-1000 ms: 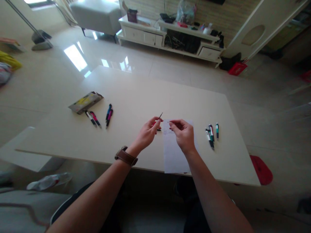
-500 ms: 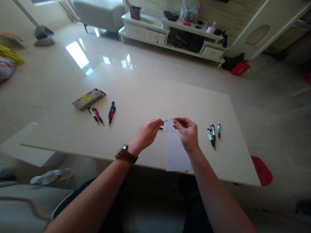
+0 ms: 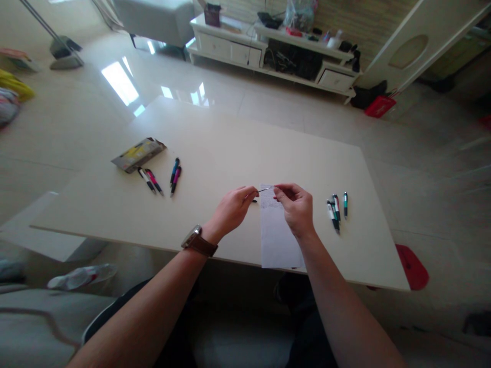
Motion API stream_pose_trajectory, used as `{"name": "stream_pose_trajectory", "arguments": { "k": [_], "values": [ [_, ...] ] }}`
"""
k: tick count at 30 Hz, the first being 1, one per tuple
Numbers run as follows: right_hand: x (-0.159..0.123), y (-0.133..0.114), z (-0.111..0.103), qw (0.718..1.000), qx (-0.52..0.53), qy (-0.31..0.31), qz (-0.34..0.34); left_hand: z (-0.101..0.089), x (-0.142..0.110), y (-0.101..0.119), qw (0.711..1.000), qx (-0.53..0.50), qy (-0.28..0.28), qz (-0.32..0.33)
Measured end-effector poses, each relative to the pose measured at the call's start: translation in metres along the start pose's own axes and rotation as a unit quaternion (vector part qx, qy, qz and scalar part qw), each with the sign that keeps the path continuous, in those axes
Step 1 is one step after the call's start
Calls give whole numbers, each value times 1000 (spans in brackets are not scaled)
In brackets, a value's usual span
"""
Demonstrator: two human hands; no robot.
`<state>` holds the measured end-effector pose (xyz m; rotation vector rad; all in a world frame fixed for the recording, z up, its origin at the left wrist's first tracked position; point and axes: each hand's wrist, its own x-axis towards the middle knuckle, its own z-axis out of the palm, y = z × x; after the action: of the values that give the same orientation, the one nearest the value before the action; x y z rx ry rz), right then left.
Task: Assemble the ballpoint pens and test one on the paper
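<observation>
White tabletop (image 3: 222,148), left hand (image 3: 233,208) and right hand (image 3: 298,210), one pen refill (image 3: 263,190)

On the table, a sheet of paper (image 3: 282,237) reaches the near edge, written on at its far end. A grey-and-yellow box (image 3: 138,155) lies well to the left. The left hand pinches the refill; the right hand's thumb and finger are closed together, grasping something too small to tell. Beside the box lie a white pen (image 3: 147,180) and pink pen (image 3: 154,183); a teal pen (image 3: 346,205) lies right of the paper. Smallest, the refill, is above the paper's far left corner, its tip toward the right fingertips.
</observation>
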<state>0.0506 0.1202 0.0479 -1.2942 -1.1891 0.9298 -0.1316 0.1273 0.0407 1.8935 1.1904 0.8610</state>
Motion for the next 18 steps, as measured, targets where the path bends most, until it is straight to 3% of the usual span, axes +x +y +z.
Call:
{"name": "stream_pose_trajectory", "arguments": {
  "k": [13,18],
  "values": [
    [2,6,-1,993,-32,-113,30,1,-1,2,999,25,-31,8],
    [2,11,3,990,-8,-128,63,-1,1,7,997,-34,-17,-63]
  ]
}}
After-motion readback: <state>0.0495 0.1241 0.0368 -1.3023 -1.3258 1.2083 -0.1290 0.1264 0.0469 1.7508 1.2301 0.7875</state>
